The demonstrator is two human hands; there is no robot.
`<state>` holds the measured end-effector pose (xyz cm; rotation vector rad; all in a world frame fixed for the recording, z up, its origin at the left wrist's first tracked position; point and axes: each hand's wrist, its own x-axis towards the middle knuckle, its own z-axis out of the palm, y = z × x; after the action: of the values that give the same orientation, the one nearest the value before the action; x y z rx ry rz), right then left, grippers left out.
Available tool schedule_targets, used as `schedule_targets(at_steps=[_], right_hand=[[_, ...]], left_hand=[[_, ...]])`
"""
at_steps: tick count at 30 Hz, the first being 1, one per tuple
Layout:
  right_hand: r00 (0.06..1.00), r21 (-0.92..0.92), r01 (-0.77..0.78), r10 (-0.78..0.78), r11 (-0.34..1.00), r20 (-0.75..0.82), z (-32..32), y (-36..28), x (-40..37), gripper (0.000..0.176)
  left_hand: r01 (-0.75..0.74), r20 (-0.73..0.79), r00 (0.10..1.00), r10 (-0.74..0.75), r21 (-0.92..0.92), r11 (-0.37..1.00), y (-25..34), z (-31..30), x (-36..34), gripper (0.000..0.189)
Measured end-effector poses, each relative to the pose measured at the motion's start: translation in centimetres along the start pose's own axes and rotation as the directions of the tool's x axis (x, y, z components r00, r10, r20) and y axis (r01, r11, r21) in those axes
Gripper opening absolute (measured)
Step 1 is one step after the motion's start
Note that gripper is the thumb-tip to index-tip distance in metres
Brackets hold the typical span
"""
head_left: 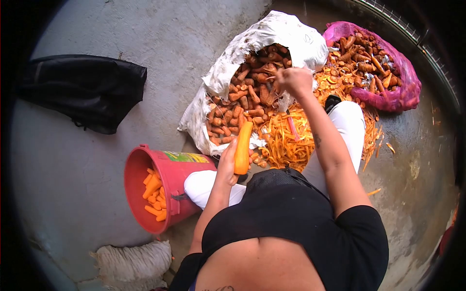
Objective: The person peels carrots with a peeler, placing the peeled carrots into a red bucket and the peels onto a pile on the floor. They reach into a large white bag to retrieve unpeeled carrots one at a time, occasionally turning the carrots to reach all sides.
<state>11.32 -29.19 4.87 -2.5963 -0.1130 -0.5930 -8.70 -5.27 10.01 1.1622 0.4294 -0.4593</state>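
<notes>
My left hand is wrapped round a peeled carrot, held upright over my lap with its bright orange surface bare. My right hand is at the mouth of a white sack, its fingers curled and partly blurred; I cannot tell what is in them. Unpeeled, earthy carrots fill the sack and spill towards me. Just below my right hand lies a heap of orange peelings, with a slim red object on it.
A red bucket with peeled carrots leans at my left knee. A pink mesh sack of carrot pieces lies at the far right. On the grey floor are a black bag and a pale rolled sack.
</notes>
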Motion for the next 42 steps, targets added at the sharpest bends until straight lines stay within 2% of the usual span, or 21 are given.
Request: schedule_targets(at_steps=[2, 4, 6, 8, 11, 12, 15, 18, 19, 20, 21, 22, 24, 26, 27, 28, 30, 31, 34, 39, 42], right_hand=[[0.999, -0.058, -0.03, 0.031, 0.998, 0.017, -1.2, -0.1, 0.3, 0.049], [0.915, 0.091, -0.204, 0.156, 0.975, 0.371, -2.6, -2.8, 0.0, 0.046], [0.967, 0.327, -0.058, -0.028, 0.943, 0.253, -3.3, -5.0, -2.3, 0.043], [0.937, 0.366, 0.052, -0.173, 0.929, 0.305, -3.6, -6.4, -3.2, 0.035], [0.94, 0.423, 0.286, -0.338, 0.86, 0.052, -3.0, -7.6, -4.8, 0.033], [0.931, 0.473, 0.279, -0.357, 0.836, 0.081, -3.1, -7.9, -5.1, 0.037], [0.875, 0.459, 0.461, -0.476, 0.759, -0.092, -3.4, -8.8, -5.9, 0.039], [0.885, 0.391, 0.314, -0.416, 0.865, 0.209, -3.9, -7.7, -4.4, 0.042], [0.922, 0.286, 0.376, -0.386, 0.881, -0.022, -1.5, -5.9, -3.5, 0.044], [0.946, 0.115, 0.317, -0.322, 0.942, 0.03, -0.9, -4.5, -2.1, 0.044], [0.988, 0.064, 0.154, -0.155, 0.986, 0.019, -0.9, -2.9, -1.0, 0.045], [0.979, 0.058, -0.041, 0.028, 0.997, 0.202, -1.3, -1.4, 0.2, 0.047], [0.995, -0.009, -0.098, 0.098, 0.995, -0.008, -1.2, -0.7, 0.4, 0.048], [0.965, 0.14, -0.21, 0.183, 0.968, 0.187, -1.0, -2.0, -0.1, 0.046], [0.92, 0.063, -0.236, 0.202, 0.97, 0.336, -1.8, -3.3, -0.2, 0.043], [0.892, 0.222, -0.286, 0.174, 0.932, 0.417, -1.7, -3.9, -0.8, 0.044], [0.862, 0.355, -0.33, 0.125, 0.875, 0.492, -2.3, -5.1, -1.8, 0.046], [0.849, 0.36, -0.33, 0.108, 0.872, 0.517, -1.7, -5.2, -2.0, 0.048], [0.796, 0.389, -0.401, 0.105, 0.83, 0.597, -0.6, -4.8, -1.9, 0.052], [0.723, 0.604, -0.673, 0.21, 0.428, 0.658, 7.4, -0.7, -2.6, 0.076], [0.592, 0.409, -0.717, 0.184, 0.564, 0.784, 10.2, 2.1, -4.1, 0.07]], left_hand=[[0.062, 0.081, 0.995, -0.049, -0.172, 0.983, -0.1, -1.2, 0.2, 0.045], [0.097, 0.162, 0.986, -0.045, -0.329, 0.939, 0.5, -1.1, 0.3, 0.046], [0.119, 0.181, 0.982, -0.05, -0.399, 0.909, 0.6, -1.0, 0.6, 0.046], [0.117, 0.142, 0.988, -0.066, -0.386, 0.915, 0.4, -0.7, 1.0, 0.045], [0.136, 0.112, 0.988, -0.101, -0.37, 0.919, 0.4, -0.3, 1.1, 0.042], [0.144, 0.116, 0.987, -0.109, -0.361, 0.921, 0.5, -0.2, 1.1, 0.042], [0.181, 0.157, 0.978, -0.134, -0.343, 0.922, 0.1, -0.7, 1.3, 0.04], [0.175, 0.214, 0.968, -0.131, -0.204, 0.963, 0.2, -0.5, 1.0, 0.04], [0.186, 0.236, 0.962, -0.137, -0.2, 0.962, 0.2, -0.6, 0.8, 0.041], [0.196, 0.258, 0.956, -0.143, -0.197, 0.961, 0.1, -0.7, 0.6, 0.042], [0.204, 0.28, 0.949, -0.145, -0.192, 0.96, 0.2, -0.7, 0.4, 0.044], [0.213, 0.282, 0.948, -0.145, -0.228, 0.95, 0.3, -0.5, 0.2, 0.044], [0.228, 0.283, 0.949, -0.142, -0.3, 0.926, 0.8, -0.4, -0.2, 0.045], [0.218, 0.285, 0.952, -0.116, -0.359, 0.908, 0.9, -0.6, 0.2, 0.051], [0.215, 0.287, 0.952, -0.104, -0.388, 0.896, 0.9, -0.8, 0.5, 0.054], [0.221, 0.29, 0.951, -0.109, -0.388, 0.895, 0.8, -1.0, 0.8, 0.056], [0.232, 0.298, 0.947, -0.117, -0.387, 0.892, 0.6, -1.7, 1.3, 0.06], [0.232, 0.352, 0.934, -0.059, -0.473, 0.85, 0.3, -1.7, 1.4, 0.06], [0.274, 0.372, 0.926, -0.071, -0.53, 0.802, 0.5, -1.6, 1.6, 0.063], [0.243, 0.447, 0.895, 0.021, -0.525, 0.816, 0.9, -1.0, 1.6, 0.068], [0.178, 0.495, 0.861, 0.116, -0.507, 0.843, 0.6, -1.3, 1.7, 0.069]])
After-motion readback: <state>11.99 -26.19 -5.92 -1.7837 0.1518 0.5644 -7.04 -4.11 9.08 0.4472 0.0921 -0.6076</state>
